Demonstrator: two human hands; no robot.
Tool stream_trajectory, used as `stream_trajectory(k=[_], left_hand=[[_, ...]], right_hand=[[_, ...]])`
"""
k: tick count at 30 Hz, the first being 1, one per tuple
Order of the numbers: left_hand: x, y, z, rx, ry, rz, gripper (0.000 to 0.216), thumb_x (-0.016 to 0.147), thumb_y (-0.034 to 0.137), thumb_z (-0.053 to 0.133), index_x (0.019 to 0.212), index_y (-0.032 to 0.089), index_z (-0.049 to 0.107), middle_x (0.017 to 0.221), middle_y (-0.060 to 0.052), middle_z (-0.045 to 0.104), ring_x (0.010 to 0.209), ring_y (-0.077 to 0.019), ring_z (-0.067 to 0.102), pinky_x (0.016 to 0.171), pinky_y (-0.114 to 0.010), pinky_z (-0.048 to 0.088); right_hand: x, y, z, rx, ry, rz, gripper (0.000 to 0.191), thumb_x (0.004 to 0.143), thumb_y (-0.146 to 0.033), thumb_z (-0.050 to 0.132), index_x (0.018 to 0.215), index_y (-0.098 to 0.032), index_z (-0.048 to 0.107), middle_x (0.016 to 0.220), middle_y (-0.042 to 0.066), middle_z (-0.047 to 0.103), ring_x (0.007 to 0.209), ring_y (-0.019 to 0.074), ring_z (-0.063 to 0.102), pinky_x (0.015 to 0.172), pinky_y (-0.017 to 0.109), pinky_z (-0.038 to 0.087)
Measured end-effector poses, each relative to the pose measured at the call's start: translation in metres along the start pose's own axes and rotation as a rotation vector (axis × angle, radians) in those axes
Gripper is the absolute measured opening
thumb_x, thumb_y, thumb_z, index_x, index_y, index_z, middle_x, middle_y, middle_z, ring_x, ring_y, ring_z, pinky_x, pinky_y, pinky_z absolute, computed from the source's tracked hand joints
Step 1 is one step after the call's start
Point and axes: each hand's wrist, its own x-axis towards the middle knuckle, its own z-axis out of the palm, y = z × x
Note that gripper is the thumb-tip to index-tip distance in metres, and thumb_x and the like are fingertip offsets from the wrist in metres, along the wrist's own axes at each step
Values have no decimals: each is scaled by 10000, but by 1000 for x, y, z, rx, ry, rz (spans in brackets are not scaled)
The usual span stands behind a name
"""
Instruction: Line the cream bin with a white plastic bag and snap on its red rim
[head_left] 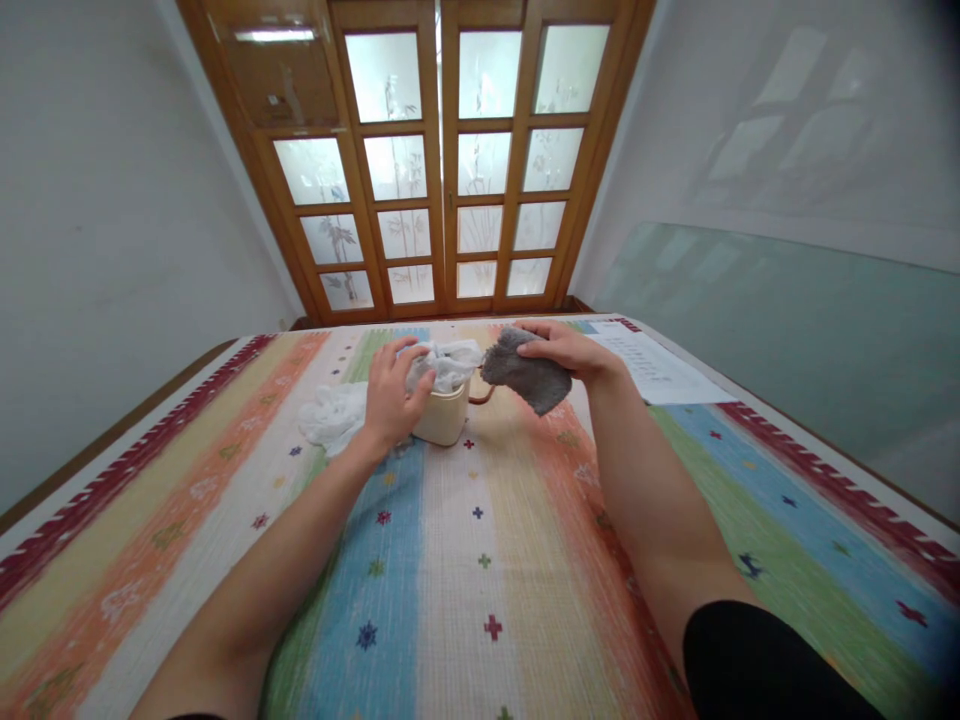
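Note:
A small cream bin point(440, 420) with a brown handle point(484, 396) stands on the table. White, crumpled plastic-like material point(454, 362) bulges from its top. My left hand point(391, 392) is curled around the bin's left upper edge, thumb in front and fingers behind, touching the white material. To the right of the bin, my right hand point(564, 348) pinches a grey cloth point(529, 372) between thumb and fingers. The cloth hangs above the table, its left end close to the bin's opening. Another crumpled white piece point(330, 415) lies left of my left hand, partly hidden behind it.
A striped, patterned tablecloth point(450, 560) covers the table. Printed paper point(660, 368) lies at the far right. A pale green glass-like panel point(787, 330) leans along the right wall. Wooden doors with frosted panes point(484, 165) stand beyond the table.

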Motion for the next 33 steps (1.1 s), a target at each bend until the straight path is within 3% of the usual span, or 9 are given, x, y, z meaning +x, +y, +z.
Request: stream_trajectory(k=[4,9,13,16,21,23,26,29,33], left_hand=[[3,33,-14,-241,-80,52,284,1030,397,464,1180,242,648,1272,-98,659,1232,-279,586,1104,-475,446],[11,44,-32,-426,-264,-49,230,940,328,590,1143,241,655,1073,-51,717,988,-238,661,899,-380,537],[23,14,-51,-556,-171,-265,90,860,240,544,856,217,631,775,-3,641,728,-182,600,675,-298,501],[32,-20,-73,-608,-113,-466,108,822,269,545,872,210,621,739,10,613,632,-150,541,588,-255,448],[25,-93,-100,-354,-426,-621,226,817,352,548,894,178,671,763,-15,655,680,-169,566,591,-243,432],[16,-122,-99,-96,-569,-655,245,841,348,520,883,174,688,784,-32,681,716,-186,586,622,-260,442],[6,-150,-88,287,-629,-658,200,804,303,590,865,158,713,851,-86,726,807,-238,633,725,-311,471],[6,-151,-74,320,-553,-576,262,860,330,568,994,177,734,1029,-110,752,943,-275,668,839,-357,496],[14,-116,-55,200,-319,-369,336,953,380,501,1148,193,700,1190,-112,724,1112,-279,654,971,-400,503]], right_hand=[[-18,-48,38,-107,-56,-204,238,825,-370,782,944,-184,692,885,33,678,774,182,613,647,291,469],[-14,-56,86,-231,-28,-433,198,857,-323,771,961,-204,652,891,7,646,819,166,576,718,287,457],[-6,-45,97,-140,-96,-376,281,932,-420,699,1118,-228,614,811,-16,598,703,133,544,618,268,438],[1,-35,92,-102,-51,-305,294,950,-468,665,1120,-231,627,763,-24,578,633,118,519,560,262,421],[16,-18,84,-175,133,-302,240,946,-438,645,902,-204,670,757,1,621,667,137,554,616,291,440],[21,-12,84,-247,225,-294,227,942,-407,633,846,-204,665,745,6,631,678,150,559,629,300,427],[24,-7,89,-413,351,-304,179,936,-339,615,828,-207,670,747,11,642,697,163,558,653,313,407],[24,-6,97,-555,405,-360,118,935,-270,594,892,-207,684,809,26,656,766,182,578,726,334,432],[27,-3,110,-792,579,-428,149,966,-257,575,962,-207,716,1022,90,689,1036,260,580,952,427,417]])
